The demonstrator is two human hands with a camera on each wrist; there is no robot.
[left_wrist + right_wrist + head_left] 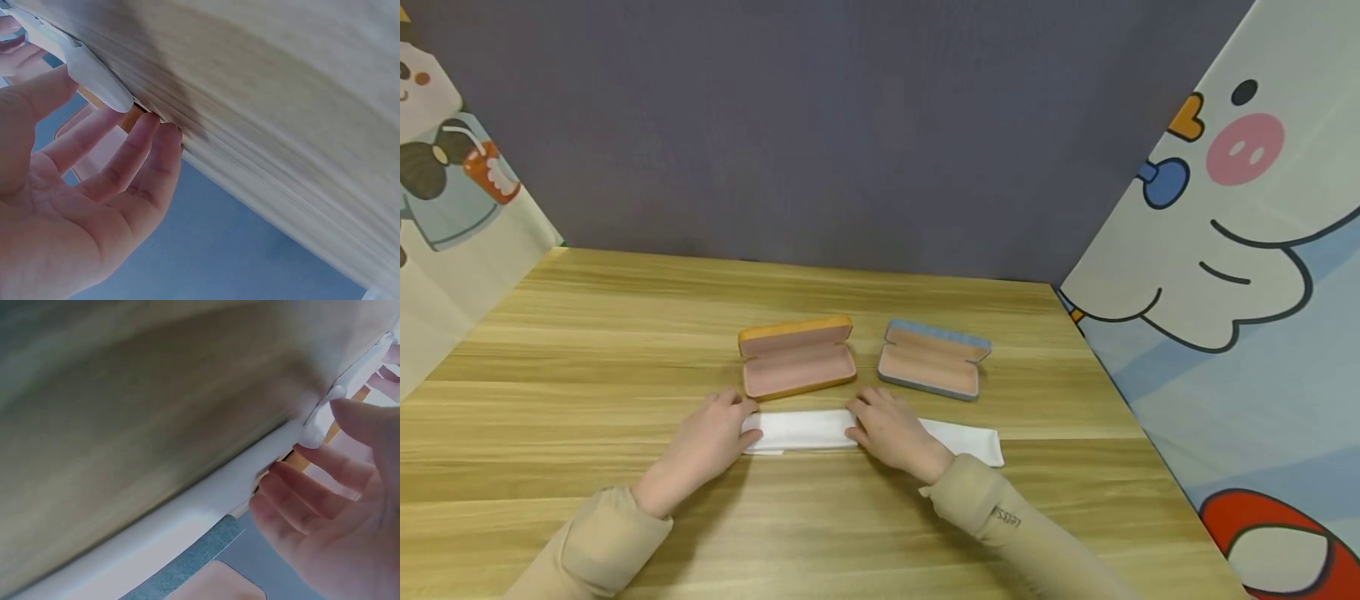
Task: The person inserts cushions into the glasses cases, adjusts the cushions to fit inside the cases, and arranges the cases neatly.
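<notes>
On the wooden table [587, 350], the folded white cloth [808, 430] lies before the open, pink-lined orange case [799, 372] and open, peach-lined blue case [929, 371]. The left hand [715, 432] pinches its left end, the right hand [893, 430] near its middle, other fingers loosely bent.

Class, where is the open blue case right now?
In the head view, the blue case sits right of the yellow case, just beyond the white cloth and the right hand.

Small dark lettering [1007, 517] is running along the person's right sleeve [1047, 543], apparently beginning with "Le"; the remaining letters are blurring beyond sure reading.
</notes>
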